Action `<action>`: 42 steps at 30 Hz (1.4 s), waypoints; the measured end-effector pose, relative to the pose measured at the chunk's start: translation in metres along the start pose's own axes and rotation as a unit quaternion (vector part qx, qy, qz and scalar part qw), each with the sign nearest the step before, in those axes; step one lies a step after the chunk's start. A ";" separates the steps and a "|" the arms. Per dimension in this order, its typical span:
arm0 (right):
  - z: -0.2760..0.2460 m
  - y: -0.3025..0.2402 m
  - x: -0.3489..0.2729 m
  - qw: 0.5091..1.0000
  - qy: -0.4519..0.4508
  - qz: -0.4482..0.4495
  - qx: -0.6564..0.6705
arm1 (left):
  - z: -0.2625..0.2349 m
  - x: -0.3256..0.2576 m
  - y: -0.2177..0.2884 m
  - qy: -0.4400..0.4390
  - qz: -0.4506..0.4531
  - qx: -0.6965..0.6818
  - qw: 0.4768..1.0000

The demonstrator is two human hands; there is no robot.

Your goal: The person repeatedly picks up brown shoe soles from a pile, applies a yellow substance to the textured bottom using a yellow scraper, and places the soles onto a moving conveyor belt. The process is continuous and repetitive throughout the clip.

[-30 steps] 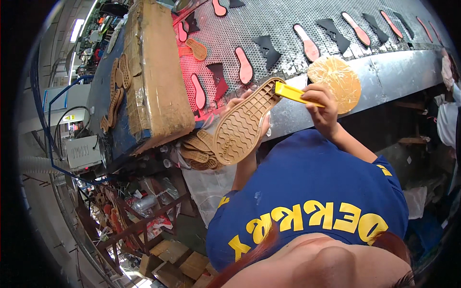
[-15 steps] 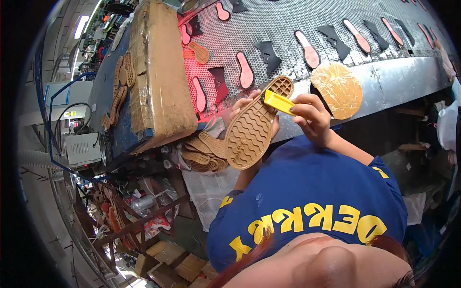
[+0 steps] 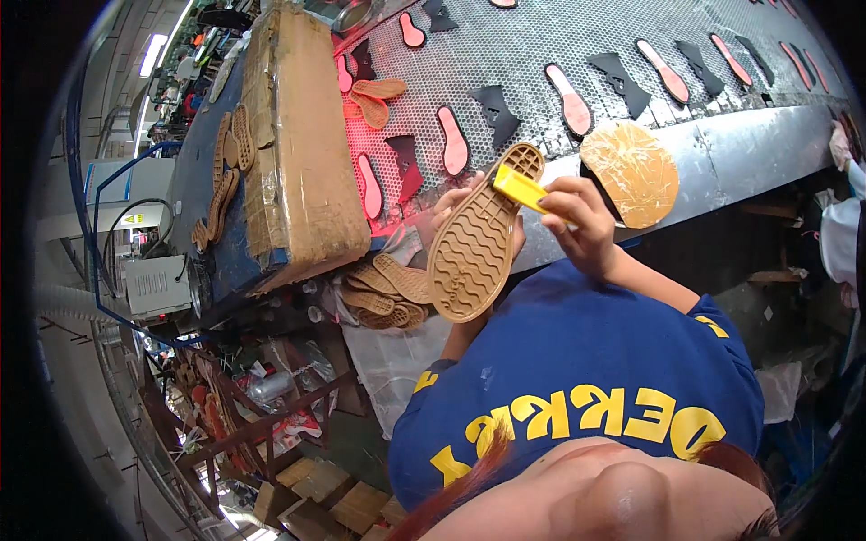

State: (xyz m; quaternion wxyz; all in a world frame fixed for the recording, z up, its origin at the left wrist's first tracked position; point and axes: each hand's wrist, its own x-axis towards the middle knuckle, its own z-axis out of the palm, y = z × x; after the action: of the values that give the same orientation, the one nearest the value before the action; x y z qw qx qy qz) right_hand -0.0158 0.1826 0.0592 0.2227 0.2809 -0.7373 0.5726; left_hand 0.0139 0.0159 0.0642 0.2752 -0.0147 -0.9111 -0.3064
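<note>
A tan rubber shoe sole (image 3: pixel 478 239) with a wavy tread and a gridded heel is held up in front of me, tread side in view. My left hand (image 3: pixel 448 206) grips it from behind; its fingertips show at the sole's left edge and the rest is mostly hidden. Between the fingers and thumb of my right hand (image 3: pixel 582 221) is a flat yellow tool (image 3: pixel 523 190). Its dark end lies against the tread near the heel. I cannot tell whether it is a cutter or another hand tool.
Beyond is a mesh conveyor (image 3: pixel 532 54) with pink insoles (image 3: pixel 454 142) and black pieces (image 3: pixel 494 114). A round tan pad (image 3: pixel 630 173) sits at its metal edge. More tan soles (image 3: pixel 388 290) are piled at left, near a taped cardboard-covered box (image 3: pixel 311 144).
The insoles and black pieces on the conveyor have shifted slightly left and nearer. Another tan sole shows under the red light. The held sole and yellow tool have moved only a little.
</note>
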 end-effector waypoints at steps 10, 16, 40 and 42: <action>0.009 -0.026 0.013 0.995 -0.023 -0.095 0.020 | 0.002 0.005 0.000 0.020 -0.067 -0.261 0.963; 0.010 -0.036 0.012 0.990 -0.063 -0.120 0.045 | 0.009 0.007 0.002 0.009 -0.130 -0.379 0.916; 0.003 -0.038 0.028 0.955 -0.192 -0.215 0.069 | 0.038 -0.013 -0.033 -0.096 -0.131 -0.820 0.548; 0.001 -0.036 0.028 0.950 -0.217 -0.213 0.070 | 0.035 -0.011 -0.033 -0.120 -0.140 -0.818 0.545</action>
State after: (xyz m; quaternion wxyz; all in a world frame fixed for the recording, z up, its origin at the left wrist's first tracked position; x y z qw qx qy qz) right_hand -0.0130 0.1702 0.1032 0.1539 0.5634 -0.6488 0.4878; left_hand -0.0002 0.0102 0.0169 -0.0139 -0.1423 -0.2814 -0.9489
